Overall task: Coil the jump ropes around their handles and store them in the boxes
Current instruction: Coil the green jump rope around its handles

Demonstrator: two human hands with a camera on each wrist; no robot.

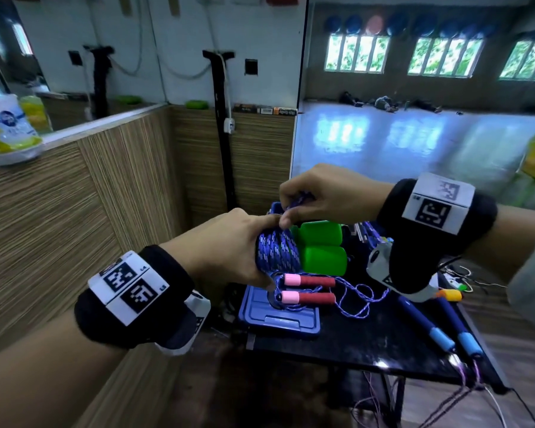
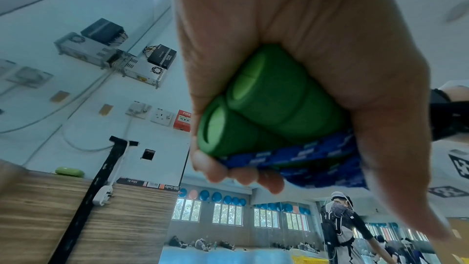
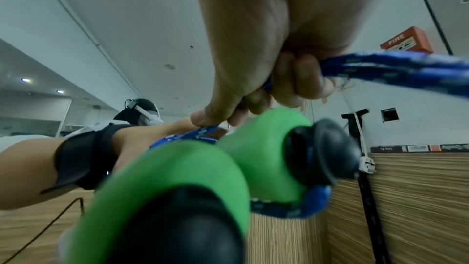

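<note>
My left hand (image 1: 229,245) grips two green handles (image 1: 320,247) held side by side, with blue braided rope (image 1: 278,250) coiled around them. The left wrist view shows the handles' ends (image 2: 253,111) in my fist and rope (image 2: 304,160) under my fingers. My right hand (image 1: 315,196) pinches the loose rope end (image 1: 298,200) just above the coil; in the right wrist view the rope (image 3: 406,69) runs out past my curled fingers (image 3: 302,79) above the green handles (image 3: 182,168). A blue box (image 1: 278,313) lies below on the black table (image 1: 368,338).
A red-handled rope with pink ends (image 1: 309,288) lies uncoiled across the blue box. Two dark blue handles with light blue ends (image 1: 442,325) lie at the table's right front. Wood-panelled walls (image 1: 90,196) stand close on the left. Cables (image 1: 464,276) trail off the table's right side.
</note>
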